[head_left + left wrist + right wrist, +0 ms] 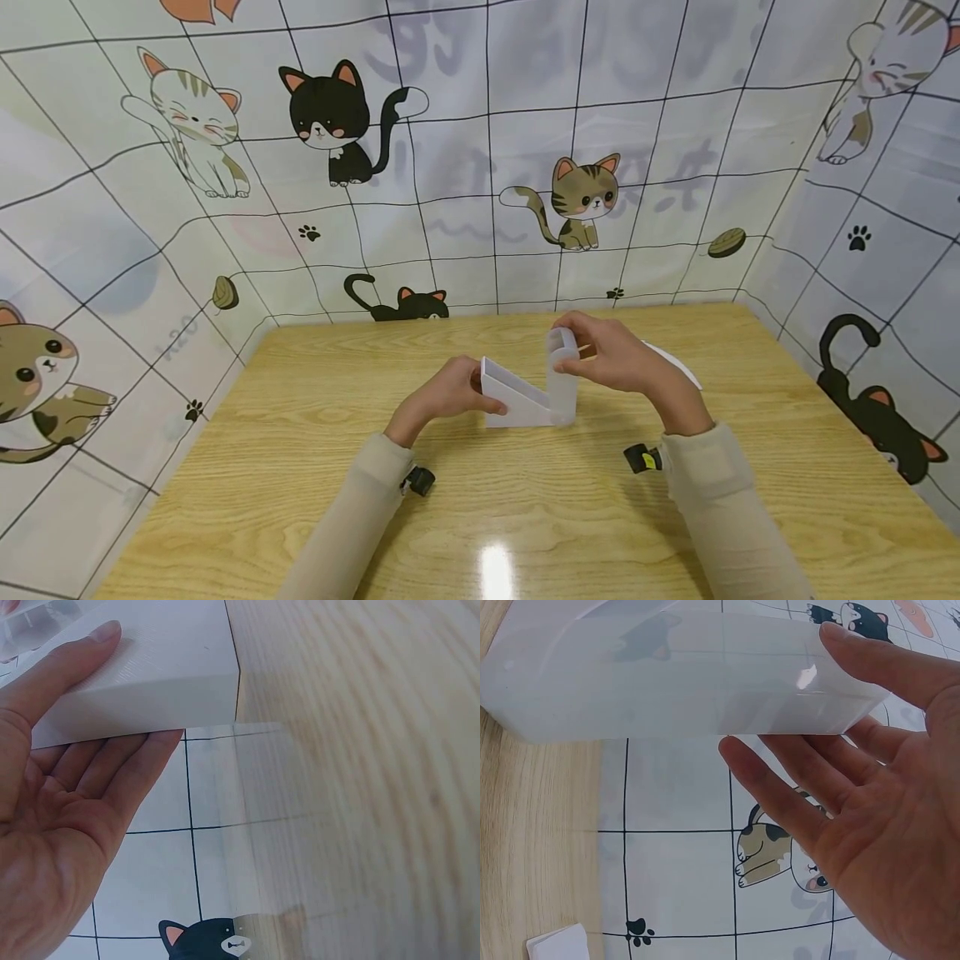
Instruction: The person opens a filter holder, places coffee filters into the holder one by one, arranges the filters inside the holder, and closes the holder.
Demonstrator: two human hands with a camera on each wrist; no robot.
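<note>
While a white, slope-topped box (517,407) is gripped at its left end by the left hand (450,390), centre of frame, an upright translucent plastic-looking container (562,385) is pinched near its top by the right hand (615,354), just right of centre, its foot met by the box's low end. Beyond: white flat piece (677,362), right of centre, partly hidden by the right forearm; wood-grain table (480,508), lower frame; white cat-printed sheet (457,158), hung across upper frame.

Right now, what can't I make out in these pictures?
- Head view: part of the white piece, hidden behind the right forearm.
- Left wrist view: finger ends of the left hand, hidden by the slope-topped white box.
- Left wrist view: part of the frosted plastic container, cut off by the picture's edge.
</note>
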